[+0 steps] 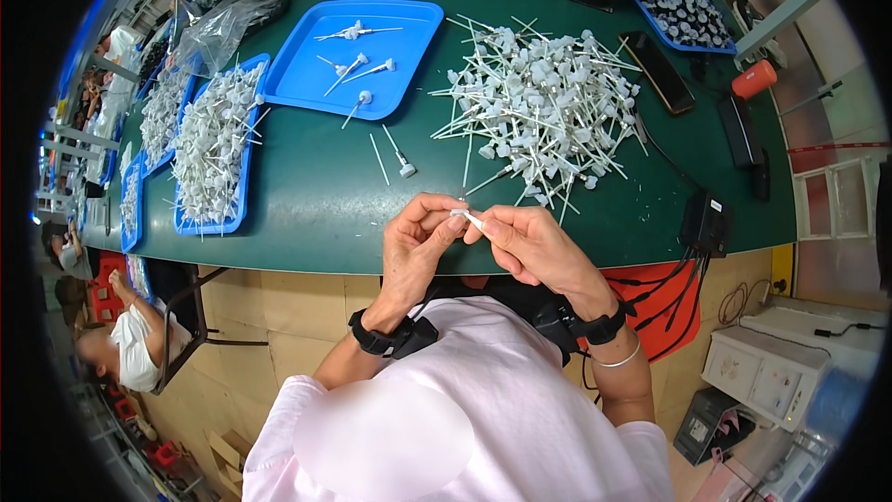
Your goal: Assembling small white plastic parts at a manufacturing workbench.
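Note:
At the table's near edge, my hands meet in front of me. My left hand (415, 240) pinches a small white-headed part with a thin stem (466, 165) that points up and away. My right hand (537, 244) has its fingers closed on a short white stick-like piece (475, 221), whose tip touches the part at my left fingertips. Just beyond the hands lies a big heap of similar white-headed parts with thin tubes (548, 102). A loose tube (379, 159) and one single part (405, 167) rest on the table to the left of the heap.
A blue tray (409, 23) with a few parts lies beyond the left hand. Further left, a blue tray (236, 209) is piled full. A phone (658, 72), a red-orange cylinder (754, 80) and a black cable box (706, 223) are on the right. Another person (139, 339) sits at left.

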`<state>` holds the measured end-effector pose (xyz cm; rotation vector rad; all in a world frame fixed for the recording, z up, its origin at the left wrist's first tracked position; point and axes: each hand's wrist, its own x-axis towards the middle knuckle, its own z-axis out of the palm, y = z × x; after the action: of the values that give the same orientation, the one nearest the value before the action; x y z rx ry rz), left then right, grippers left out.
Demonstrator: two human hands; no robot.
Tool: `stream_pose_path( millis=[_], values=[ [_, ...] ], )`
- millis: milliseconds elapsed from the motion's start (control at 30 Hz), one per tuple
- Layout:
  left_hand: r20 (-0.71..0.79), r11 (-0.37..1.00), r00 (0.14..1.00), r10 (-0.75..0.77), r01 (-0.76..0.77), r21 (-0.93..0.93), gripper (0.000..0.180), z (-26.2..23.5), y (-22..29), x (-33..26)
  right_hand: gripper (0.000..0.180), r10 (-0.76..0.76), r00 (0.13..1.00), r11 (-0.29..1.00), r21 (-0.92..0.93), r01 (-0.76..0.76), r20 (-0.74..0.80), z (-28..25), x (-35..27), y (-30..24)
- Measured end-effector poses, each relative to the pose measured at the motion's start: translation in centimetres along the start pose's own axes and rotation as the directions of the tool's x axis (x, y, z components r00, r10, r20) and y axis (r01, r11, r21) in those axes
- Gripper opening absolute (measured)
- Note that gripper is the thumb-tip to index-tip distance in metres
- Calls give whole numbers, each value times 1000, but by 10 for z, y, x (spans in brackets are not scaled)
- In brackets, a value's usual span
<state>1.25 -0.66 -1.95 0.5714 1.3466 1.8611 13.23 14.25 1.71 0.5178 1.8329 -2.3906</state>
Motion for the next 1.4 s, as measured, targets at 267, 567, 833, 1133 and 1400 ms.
stream_pose_path(
  millis=[267,567,833,1133,1400],
  values=[
    [-57,999,998,-36,37,28,19,10,5,-2,32,-29,991,947,-322,-15,-131,7,-6,-12],
    [-85,998,996,-29,34,57,20,11,5,-3,33,-69,985,935,-355,9,-156,11,-6,-11],
    [-60,982,998,-1,13,187,19,9,6,-2,23,-213,965,830,-549,96,-152,11,-4,-13],
    [-74,990,992,-98,105,90,19,7,8,4,19,-274,946,691,-719,68,-174,11,-21,-21],
    [-91,990,987,-129,133,40,20,8,10,6,24,-243,943,756,-654,37,-228,8,-20,6]
  ],
)
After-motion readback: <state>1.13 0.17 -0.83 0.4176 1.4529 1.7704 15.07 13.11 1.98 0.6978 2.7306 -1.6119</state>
